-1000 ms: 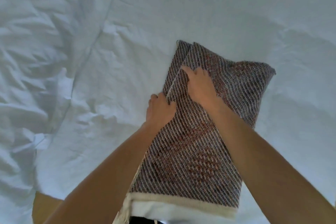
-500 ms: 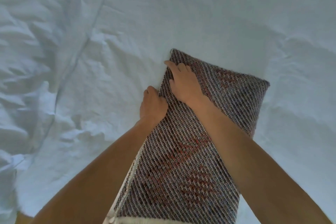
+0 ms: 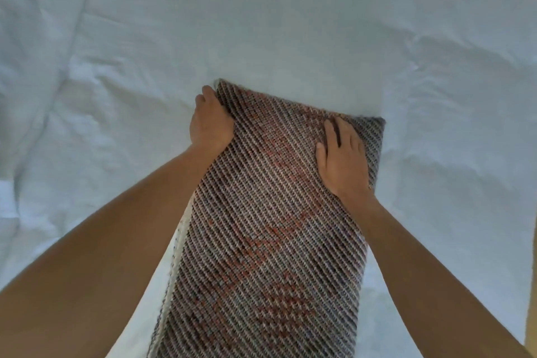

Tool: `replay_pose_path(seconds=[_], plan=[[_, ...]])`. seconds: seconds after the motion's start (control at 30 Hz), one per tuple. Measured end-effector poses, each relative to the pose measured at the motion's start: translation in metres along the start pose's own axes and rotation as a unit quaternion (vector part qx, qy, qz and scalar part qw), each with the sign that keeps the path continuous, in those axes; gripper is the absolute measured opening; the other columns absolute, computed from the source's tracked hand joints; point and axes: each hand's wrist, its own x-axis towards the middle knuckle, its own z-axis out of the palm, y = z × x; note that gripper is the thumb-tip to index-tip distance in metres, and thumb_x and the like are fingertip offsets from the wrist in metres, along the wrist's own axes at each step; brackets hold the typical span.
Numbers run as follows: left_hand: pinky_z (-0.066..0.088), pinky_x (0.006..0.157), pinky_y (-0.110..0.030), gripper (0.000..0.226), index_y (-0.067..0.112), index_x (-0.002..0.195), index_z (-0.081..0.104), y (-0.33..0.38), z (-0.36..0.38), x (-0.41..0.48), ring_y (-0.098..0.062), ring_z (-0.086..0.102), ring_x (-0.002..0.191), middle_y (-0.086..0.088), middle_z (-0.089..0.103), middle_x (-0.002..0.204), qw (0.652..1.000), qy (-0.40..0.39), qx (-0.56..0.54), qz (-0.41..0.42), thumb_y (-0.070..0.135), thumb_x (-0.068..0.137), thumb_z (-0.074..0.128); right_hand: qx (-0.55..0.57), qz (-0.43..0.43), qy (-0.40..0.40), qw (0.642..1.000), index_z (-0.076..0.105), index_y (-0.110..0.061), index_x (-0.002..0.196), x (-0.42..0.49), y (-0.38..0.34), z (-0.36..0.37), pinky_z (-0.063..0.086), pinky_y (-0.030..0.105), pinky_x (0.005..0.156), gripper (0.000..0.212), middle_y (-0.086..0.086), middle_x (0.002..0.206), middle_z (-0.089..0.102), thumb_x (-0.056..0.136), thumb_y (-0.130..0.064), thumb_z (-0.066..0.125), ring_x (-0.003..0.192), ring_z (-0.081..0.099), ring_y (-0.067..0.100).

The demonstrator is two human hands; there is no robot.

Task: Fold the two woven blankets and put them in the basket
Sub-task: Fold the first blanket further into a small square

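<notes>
My L hand [image 3: 210, 122] curls round the left edge of the woven blanket [image 3: 261, 227], just below its far-left corner. Knuckles up, fingertips hidden at the fold, so it's gripping the edge. My R hand [image 3: 341, 154] lies flat on top near the far-right corner, fingers straight and slightly spread, palm pressing down, holding nothing. Both forearms are bare and come in from the bottom corners, 1 on each side of the cloth. Count: 2 hands, 1 blanket in view. The blanket's folded into a long narrow rectangle running from the bottom edge away from me, far end slightly angled to the right. It's a thick, coarse weave w/ diagonal ribs in grey, cream & dark thread, and rust-orange zigzag/diamond motifs down the middle. A cream border strip shows along the lower left edge. It lies flat on a white bed cover [image 3: 290, 23], soft & wrinkled, w/ puffier creases and a seam line off to the left. There's a tan sliver [image 3: 533, 328] at the lower right edge of view; can't tell what it is.
</notes>
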Motion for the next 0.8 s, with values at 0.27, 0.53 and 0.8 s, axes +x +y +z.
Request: replay_pose_path(seconds=[0.27,0.53,0.8], plan=[[0.011,0.118,-0.048,0.061,0.008,0.144,0.029,-0.007,0.028,-0.021,-0.033,0.017,0.143,-0.018,0.022,0.153,0.924,0.050,0.196,0.325,0.010,0.084,0.042,0.015,0.075,0.056,0.995,0.015,-0.004,0.149,-0.016,0.016,0.008,0.004,0.043,0.118,0.066,0.016,0.157,0.010,0.099,-0.046,0.021,0.145,0.006,0.029],[-0.001,0.119,-0.045,0.065,0.015,0.152,0.005,-0.019,0.040,-0.001,-0.023,-0.002,0.147,-0.009,0.001,0.160,0.906,-0.071,0.295,0.294,0.045,0.095,0.013,0.030,0.086,-0.035,0.995,0.004,-0.007,0.151,-0.005,0.031,0.021,-0.002,0.040,0.118,0.071,0.013,0.158,-0.002,0.097,-0.053,0.012,0.146,-0.005,0.025],[0.012,0.117,-0.046,0.063,0.007,0.134,0.038,0.043,0.012,0.021,-0.038,0.035,0.128,-0.023,0.042,0.130,0.863,-0.119,0.386,0.304,0.027,0.076,0.055,-0.011,0.004,-0.073,0.997,0.035,-0.008,0.139,0.042,0.042,-0.028,0.009,0.048,0.117,0.060,0.019,0.141,0.037,0.083,-0.022,0.049,0.135,0.026,0.035]])
